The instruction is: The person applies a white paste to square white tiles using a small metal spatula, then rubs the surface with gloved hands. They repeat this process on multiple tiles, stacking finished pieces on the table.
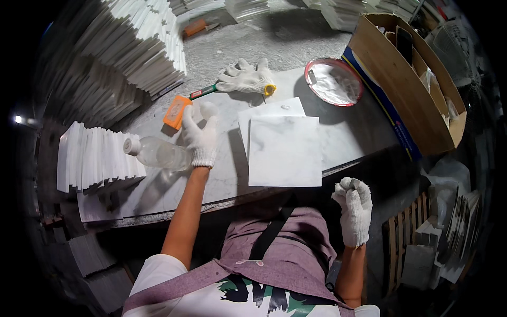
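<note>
My left hand (pixel 200 134), in a white knit glove, is over the left part of the work table with its thumb and fingers apart. It is nearest to an orange block (pixel 176 112) just beyond the thumb. Beside my wrist is a clear plastic bottle (pixel 158 152) with a white cap. My right hand (pixel 355 211), also gloved, is closed in front of the table edge; a small greyish thing shows at its fingertips, too small to make out. Between my hands lies a square white marble-look tile (pixel 285 150), overlapping a second tile (pixel 270 109) and jutting past the table's front edge.
A spare glove (pixel 245 78) lies over a green-handled tool (pixel 203 92). A red-rimmed tub (pixel 334 83) of white material and a divided cardboard box (pixel 406 79) are at right. Tile stacks (pixel 100 157) line the left. Another orange-handled tool (pixel 196 27) lies at the back.
</note>
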The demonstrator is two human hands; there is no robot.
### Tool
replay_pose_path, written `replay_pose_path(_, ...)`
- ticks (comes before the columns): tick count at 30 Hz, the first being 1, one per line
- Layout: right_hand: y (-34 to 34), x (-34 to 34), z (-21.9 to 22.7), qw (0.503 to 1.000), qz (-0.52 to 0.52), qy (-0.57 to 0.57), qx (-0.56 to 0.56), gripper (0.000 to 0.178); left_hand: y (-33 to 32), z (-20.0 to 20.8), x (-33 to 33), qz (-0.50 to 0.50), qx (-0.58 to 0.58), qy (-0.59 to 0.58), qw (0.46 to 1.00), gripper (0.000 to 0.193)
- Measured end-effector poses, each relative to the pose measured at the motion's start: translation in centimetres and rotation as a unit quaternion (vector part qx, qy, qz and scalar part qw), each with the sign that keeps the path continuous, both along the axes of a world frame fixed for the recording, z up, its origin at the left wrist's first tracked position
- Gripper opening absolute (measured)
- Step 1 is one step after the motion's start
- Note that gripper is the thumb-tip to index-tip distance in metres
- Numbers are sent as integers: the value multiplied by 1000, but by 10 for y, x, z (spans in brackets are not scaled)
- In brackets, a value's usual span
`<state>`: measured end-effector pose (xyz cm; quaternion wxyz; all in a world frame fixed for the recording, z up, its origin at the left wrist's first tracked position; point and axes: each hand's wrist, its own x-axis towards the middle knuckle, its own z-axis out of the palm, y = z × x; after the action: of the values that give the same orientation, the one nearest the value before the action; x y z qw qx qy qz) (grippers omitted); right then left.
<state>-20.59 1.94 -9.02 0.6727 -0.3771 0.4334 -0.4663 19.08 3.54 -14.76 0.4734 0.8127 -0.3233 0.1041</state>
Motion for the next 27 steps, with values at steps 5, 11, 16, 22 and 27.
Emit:
replay_pose_path(5,-5,-10,2,1000,-1,-2,25,32,18,40,-56,-11,-56,-95,994,64)
replay_pose_path(11,-13,-7,1,998,-34,9,48,31,6,63,-102,-292,-7,-80,953,60)
replay_pose_path(16,-39,-9,4,996,-49,72,5,29,-12,79,-130,-464,79,-136,872,60)
replay_pose_path(22,-103,4,28,979,-14,186,-83,36,-5,82,-158,-524,189,-249,792,65)
replay_pose_path(27,-162,33,19,942,18,271,-195,30,-8,83,-159,-531,186,-218,797,62)
